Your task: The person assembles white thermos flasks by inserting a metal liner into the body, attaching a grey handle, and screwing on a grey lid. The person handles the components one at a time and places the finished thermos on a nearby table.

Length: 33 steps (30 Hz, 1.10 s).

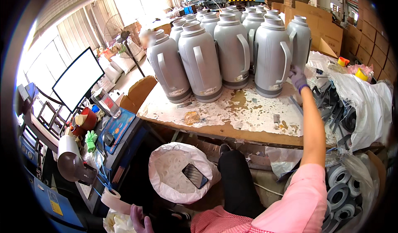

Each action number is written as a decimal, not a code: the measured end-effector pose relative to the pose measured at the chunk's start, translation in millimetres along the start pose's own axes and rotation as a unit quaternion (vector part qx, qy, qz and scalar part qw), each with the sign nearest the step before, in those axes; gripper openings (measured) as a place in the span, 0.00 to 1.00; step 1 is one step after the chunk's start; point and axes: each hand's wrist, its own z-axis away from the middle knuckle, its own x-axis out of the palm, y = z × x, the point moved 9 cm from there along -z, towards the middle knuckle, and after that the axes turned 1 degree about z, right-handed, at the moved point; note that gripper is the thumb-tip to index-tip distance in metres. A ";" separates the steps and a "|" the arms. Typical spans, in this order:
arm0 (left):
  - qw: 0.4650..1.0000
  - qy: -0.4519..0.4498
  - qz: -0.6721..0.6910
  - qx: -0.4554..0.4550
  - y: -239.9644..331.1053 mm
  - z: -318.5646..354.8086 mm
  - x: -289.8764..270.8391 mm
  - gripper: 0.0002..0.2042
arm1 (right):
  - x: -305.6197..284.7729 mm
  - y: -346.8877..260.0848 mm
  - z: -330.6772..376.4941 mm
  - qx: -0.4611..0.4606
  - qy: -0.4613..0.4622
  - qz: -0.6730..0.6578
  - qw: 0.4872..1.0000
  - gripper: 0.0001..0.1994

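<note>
Best done by closing the gloved right hand fully round the handle of the nearest grey flask at the worn table edge (grip there unclear), left hand low, loosely open beside a paper roll.

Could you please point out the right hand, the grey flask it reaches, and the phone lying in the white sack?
right hand (pixel 297 78), head view, gloved palm.
grey flask (pixel 270 59), head view, body.
phone (pixel 195 176), head view, screen.
</note>
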 end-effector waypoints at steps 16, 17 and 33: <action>0.993 0.101 -0.011 -0.053 -71.1 79.2 -151.4 0.25 | -118.2 6.3 206.2 -0.084 -0.108 0.447 0.884 0.10; 0.981 0.155 0.038 -0.110 -81.4 88.6 -155.3 0.24 | -127.1 -28.8 212.4 -0.119 -0.092 0.392 0.908 0.10; 0.316 0.713 0.372 -0.504 -322.8 676.8 -41.9 0.47 | 72.8 -353.7 495.4 -0.422 -0.449 -0.115 0.779 0.19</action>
